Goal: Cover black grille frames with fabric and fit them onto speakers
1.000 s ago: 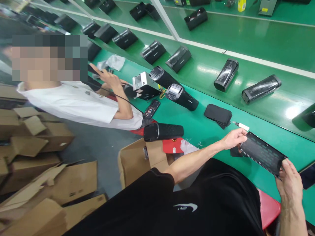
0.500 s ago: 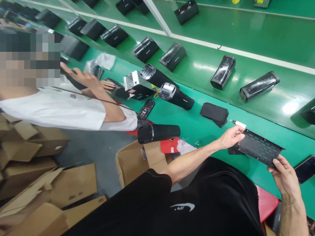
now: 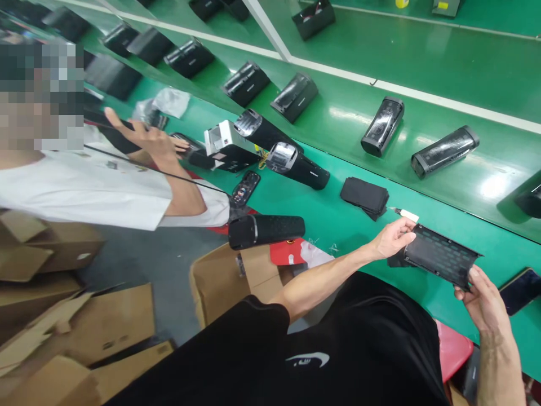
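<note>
A curved black speaker grille (image 3: 442, 256) with rows of slots is held above the green bench, its hollow inner side facing up. My left hand (image 3: 395, 237) pinches its left end between thumb and fingers. At the opposite end, my right hand (image 3: 484, 290) grips the lower corner. Partly hidden beneath the grille, a dark flat piece (image 3: 396, 260) lies on the bench. Just beyond my left hand are a small white-handled tool (image 3: 409, 215) and a stack of black sheets (image 3: 364, 194).
Speakers (image 3: 382, 127) sit on the green line (image 3: 448, 84) beyond the bench. More stand left, near a power supply box (image 3: 232, 146). A black speaker (image 3: 266, 230) lies at the bench edge. A phone (image 3: 520, 290) rests at right. A co-worker's hand (image 3: 154, 141) and cardboard boxes (image 3: 114, 321) are left.
The grille has turned slightly flatter, and my right hand has shifted a little left along with its end. My left hand keeps its pinch. The whole view has swung slightly, moving the co-worker leftward.
</note>
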`<action>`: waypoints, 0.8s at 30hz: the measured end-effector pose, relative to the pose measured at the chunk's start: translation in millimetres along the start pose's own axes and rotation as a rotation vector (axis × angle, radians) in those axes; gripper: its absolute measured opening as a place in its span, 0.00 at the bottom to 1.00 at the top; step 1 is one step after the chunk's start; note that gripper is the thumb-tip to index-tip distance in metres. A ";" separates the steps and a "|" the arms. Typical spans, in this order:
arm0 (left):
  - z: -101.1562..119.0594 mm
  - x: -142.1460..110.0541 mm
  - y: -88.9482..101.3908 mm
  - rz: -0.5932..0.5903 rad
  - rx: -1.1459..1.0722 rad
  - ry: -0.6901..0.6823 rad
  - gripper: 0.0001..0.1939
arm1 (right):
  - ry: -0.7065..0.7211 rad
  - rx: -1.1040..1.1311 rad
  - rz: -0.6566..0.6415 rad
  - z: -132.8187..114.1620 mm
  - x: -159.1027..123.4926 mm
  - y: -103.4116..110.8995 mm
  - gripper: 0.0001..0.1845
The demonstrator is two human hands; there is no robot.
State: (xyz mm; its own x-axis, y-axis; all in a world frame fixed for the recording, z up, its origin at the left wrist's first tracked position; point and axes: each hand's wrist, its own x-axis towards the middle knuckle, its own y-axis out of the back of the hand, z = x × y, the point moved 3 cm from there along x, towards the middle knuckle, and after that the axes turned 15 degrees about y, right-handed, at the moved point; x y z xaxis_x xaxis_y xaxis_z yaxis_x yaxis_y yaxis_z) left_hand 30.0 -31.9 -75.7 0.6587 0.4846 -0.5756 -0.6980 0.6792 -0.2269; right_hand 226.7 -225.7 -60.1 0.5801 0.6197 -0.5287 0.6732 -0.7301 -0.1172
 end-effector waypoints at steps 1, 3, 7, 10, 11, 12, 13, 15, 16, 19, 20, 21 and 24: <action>-0.8 0.1 0.0 0.002 -0.003 -0.003 0.26 | 0.002 -0.021 0.038 0.8 1.3 0.5 0.33; -3.1 0.4 -0.7 -0.001 -0.013 0.002 0.26 | 0.010 -0.064 0.098 2.7 4.1 1.4 0.34; -8.2 0.9 -2.4 -0.006 -0.041 0.024 0.27 | 0.025 -0.093 0.090 5.1 8.7 2.3 0.34; -8.8 0.7 -3.1 -0.004 -0.065 0.025 0.27 | 0.025 -0.077 0.065 3.2 9.5 4.5 0.33; -8.2 0.3 -3.3 0.000 -0.073 0.029 0.27 | 0.022 -0.069 0.061 2.2 9.6 5.1 0.32; -7.3 -0.4 -3.6 0.007 -0.083 0.036 0.27 | 0.021 -0.060 0.058 1.3 9.7 5.2 0.32; -6.3 -1.4 -3.9 0.016 -0.094 0.045 0.27 | 0.022 -0.056 0.053 0.6 9.9 4.9 0.31; -4.6 -3.7 -5.0 0.025 -0.112 0.062 0.27 | 0.037 -0.068 0.045 -0.6 10.7 3.3 0.30; -4.2 -4.6 -5.5 0.024 -0.118 0.068 0.27 | 0.048 -0.084 0.043 -1.2 11.4 2.4 0.30; -6.7 -3.4 -5.3 -0.028 -0.184 0.103 0.29 | 0.080 -0.118 0.042 -4.8 14.6 2.0 0.31; -8.8 -0.7 -4.5 -0.068 -0.235 0.134 0.30 | 0.086 -0.117 0.033 -7.1 16.3 2.9 0.31; -11.1 3.3 -3.6 -0.111 -0.294 0.177 0.32 | 0.085 -0.114 0.014 -9.9 18.4 4.1 0.31; -17.9 21.3 -4.9 -0.279 -0.417 0.377 0.37 | 0.032 -0.147 -0.090 -19.3 26.9 6.3 0.30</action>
State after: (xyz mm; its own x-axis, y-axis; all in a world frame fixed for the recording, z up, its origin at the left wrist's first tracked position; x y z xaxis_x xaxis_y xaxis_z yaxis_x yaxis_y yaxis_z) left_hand 42.5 -34.8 -100.9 0.7406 0.0405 -0.6708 -0.6152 0.4426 -0.6525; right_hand 255.4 -208.1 -58.8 0.5274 0.6908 -0.4946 0.7813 -0.6230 -0.0371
